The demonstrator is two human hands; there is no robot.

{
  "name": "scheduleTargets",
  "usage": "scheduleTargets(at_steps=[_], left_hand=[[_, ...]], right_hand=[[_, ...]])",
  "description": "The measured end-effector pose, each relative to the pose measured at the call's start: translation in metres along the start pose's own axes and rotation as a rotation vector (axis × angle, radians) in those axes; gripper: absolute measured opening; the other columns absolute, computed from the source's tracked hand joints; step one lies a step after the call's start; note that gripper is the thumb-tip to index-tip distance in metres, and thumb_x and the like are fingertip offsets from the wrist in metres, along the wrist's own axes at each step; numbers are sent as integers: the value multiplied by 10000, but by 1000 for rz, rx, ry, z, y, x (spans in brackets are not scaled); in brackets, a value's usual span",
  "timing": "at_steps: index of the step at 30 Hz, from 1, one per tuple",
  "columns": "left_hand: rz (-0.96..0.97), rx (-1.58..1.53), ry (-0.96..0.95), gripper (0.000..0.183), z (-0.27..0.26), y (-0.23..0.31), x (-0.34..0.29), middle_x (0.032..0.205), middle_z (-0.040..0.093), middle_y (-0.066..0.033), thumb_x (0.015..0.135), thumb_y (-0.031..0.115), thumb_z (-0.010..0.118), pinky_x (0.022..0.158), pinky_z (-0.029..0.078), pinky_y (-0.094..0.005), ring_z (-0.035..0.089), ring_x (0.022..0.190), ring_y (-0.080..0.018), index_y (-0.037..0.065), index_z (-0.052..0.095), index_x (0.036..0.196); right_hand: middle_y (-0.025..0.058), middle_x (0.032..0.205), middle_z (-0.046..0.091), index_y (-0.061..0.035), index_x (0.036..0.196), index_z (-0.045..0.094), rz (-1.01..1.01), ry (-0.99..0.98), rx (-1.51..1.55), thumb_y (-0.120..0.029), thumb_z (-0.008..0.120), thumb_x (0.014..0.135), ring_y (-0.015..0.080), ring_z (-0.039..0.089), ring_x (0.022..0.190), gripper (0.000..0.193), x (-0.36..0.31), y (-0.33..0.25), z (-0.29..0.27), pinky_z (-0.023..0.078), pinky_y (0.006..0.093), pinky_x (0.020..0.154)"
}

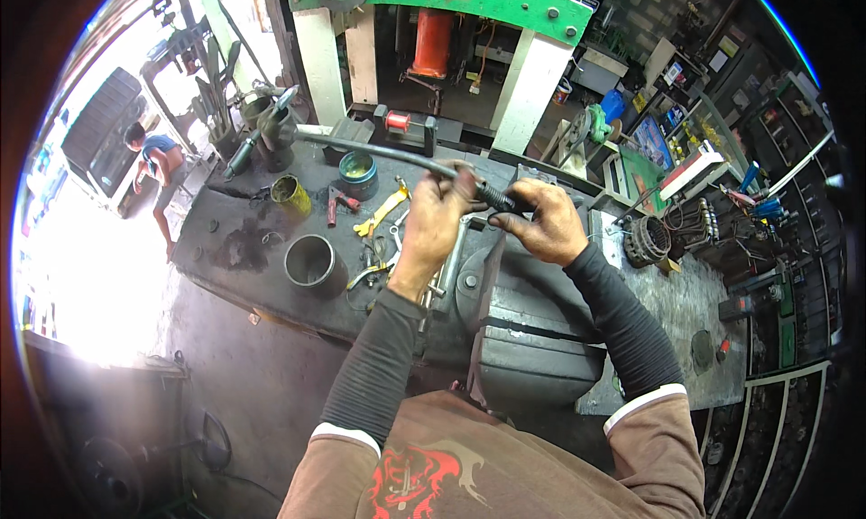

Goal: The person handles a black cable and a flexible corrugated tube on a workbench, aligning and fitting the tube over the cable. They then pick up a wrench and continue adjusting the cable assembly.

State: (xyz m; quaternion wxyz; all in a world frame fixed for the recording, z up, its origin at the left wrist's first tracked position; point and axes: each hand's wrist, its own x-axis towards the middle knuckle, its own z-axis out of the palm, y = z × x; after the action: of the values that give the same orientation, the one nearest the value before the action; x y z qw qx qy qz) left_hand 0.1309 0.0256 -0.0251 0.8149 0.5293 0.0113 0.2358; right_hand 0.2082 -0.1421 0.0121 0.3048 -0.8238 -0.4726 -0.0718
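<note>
A black hose (379, 149) runs from a grey-green metal fitting (242, 158) at the far left toward my hands. My left hand (435, 214) is closed around it, thumb and fingers pinched near its end. A black coil spring (492, 196) surrounds the hose between my hands. My right hand (547, 223) grips the dark end piece just past the spring, its thumb pressed along it; the tip is hidden by my fingers. Both hands are raised above the bench, over a large bench vise (541, 330). Wrenches (397, 235) lie beneath my left hand.
On the dark workbench (244, 248) stand a metal cylinder (311, 262), a yellow can (290, 196) and a blue-green tin (358, 172). A green-and-white press frame (514, 95) rises behind. A stator (647, 241) sits on the right bench. Another person (162, 163) is outside, far left.
</note>
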Motion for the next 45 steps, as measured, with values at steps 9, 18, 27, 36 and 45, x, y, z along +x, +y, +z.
scheduleTargets(at_steps=[9, 18, 27, 36, 45], left_hand=[[-14, 329, -72, 330, -2, -11, -12, 965, 728, -76, 1007, 294, 706, 822, 529, -289, 662, 915, -142, -19, 721, 1109], [-32, 311, -117, 340, -2, -18, -3, 930, 732, -85, 1018, 300, 687, 792, 549, -307, 673, 862, -140, -31, 723, 1088], [-91, 470, -75, 360, 4, -2, -4, 888, 735, -91, 1010, 312, 702, 740, 543, -305, 664, 811, -131, -44, 722, 1055], [-106, 293, -29, 342, 19, -17, -9, 871, 728, -94, 1015, 266, 695, 703, 560, -301, 673, 776, -131, -76, 704, 1020], [-89, 244, -71, 439, 13, -40, 0, 805, 714, -97, 1014, 361, 687, 683, 527, -311, 646, 762, -134, -75, 690, 963]], right_hand=[[167, 1028, 726, -22, 1167, 692, 41, -79, 210, -223, 823, 840, 312, 719, 934, 405, -10, 11, -22, 562, 392, 847], [180, 993, 572, 8, 1126, 559, -250, -192, -60, -112, 702, 903, 370, 596, 948, 291, -3, 21, -32, 503, 435, 836], [151, 904, 539, -9, 965, 547, -460, -60, -432, -121, 678, 850, 330, 573, 862, 208, 7, 18, -23, 487, 424, 767], [166, 915, 562, -13, 929, 573, -205, 83, -274, -121, 671, 884, 364, 582, 842, 153, -3, 8, -12, 484, 437, 763], [170, 971, 590, 11, 1056, 626, -154, -169, -79, -183, 743, 892, 379, 626, 907, 279, -3, 14, -43, 515, 448, 788]])
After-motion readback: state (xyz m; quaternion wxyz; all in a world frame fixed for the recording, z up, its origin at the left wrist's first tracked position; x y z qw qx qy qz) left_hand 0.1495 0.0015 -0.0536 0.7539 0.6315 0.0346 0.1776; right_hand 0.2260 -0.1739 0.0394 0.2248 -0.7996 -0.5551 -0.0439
